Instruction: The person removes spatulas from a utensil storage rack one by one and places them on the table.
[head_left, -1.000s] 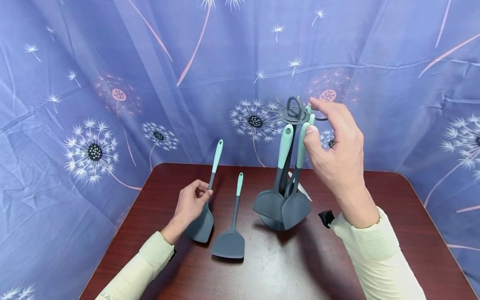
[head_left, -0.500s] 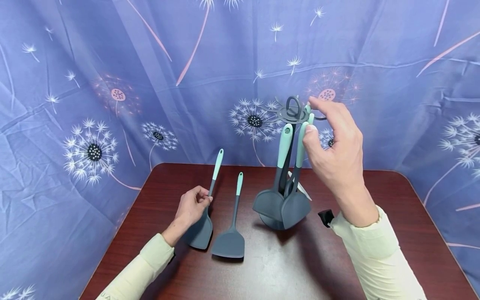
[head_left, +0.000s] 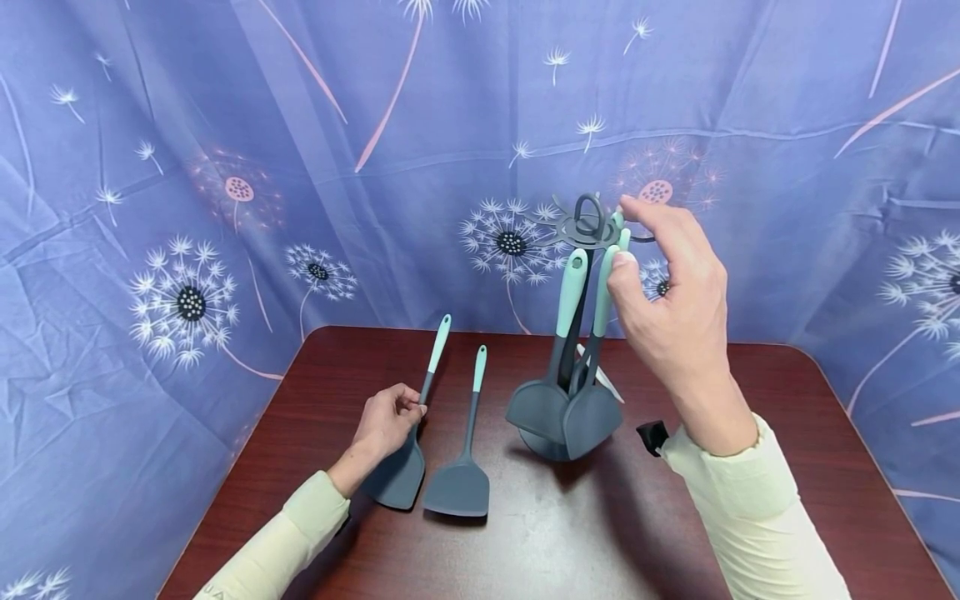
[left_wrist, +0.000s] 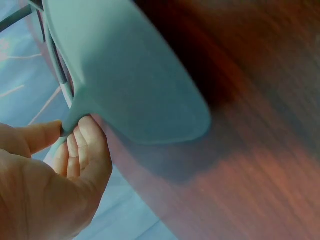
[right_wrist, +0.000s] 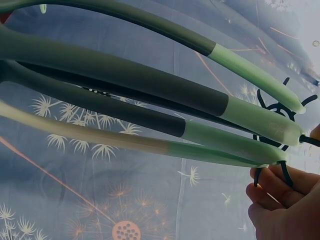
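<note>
In the head view my left hand (head_left: pixel 386 425) pinches the neck of a dark grey spatula (head_left: pixel 397 479) with a mint handle, tilted handle-up; whether its blade (left_wrist: pixel 135 75) touches the table cannot be told. Beside it, a second grey and mint spatula (head_left: pixel 457 490) lies flat. To the right stands a dark utensil rack (head_left: pixel 585 227), hung with several grey utensils with mint handles (head_left: pixel 572 292). My right hand (head_left: pixel 675 308) holds the rack's top at its hooks, thumb against one handle end. In the right wrist view its fingers (right_wrist: pixel 280 190) curl near the hooks.
A dark red wooden table (head_left: pixel 525 542) bears everything. Close behind it hangs a blue curtain (head_left: pixel 450 100) with dandelion prints. A pale-stemmed utensil (right_wrist: pixel 75 134) hangs among the others. A black strap end (head_left: pixel 652 436) sticks out by the right sleeve.
My left hand has moved down and toward me with its spatula, whose handle has sunk lower. The right hand, rack and second spatula stay as they were.
</note>
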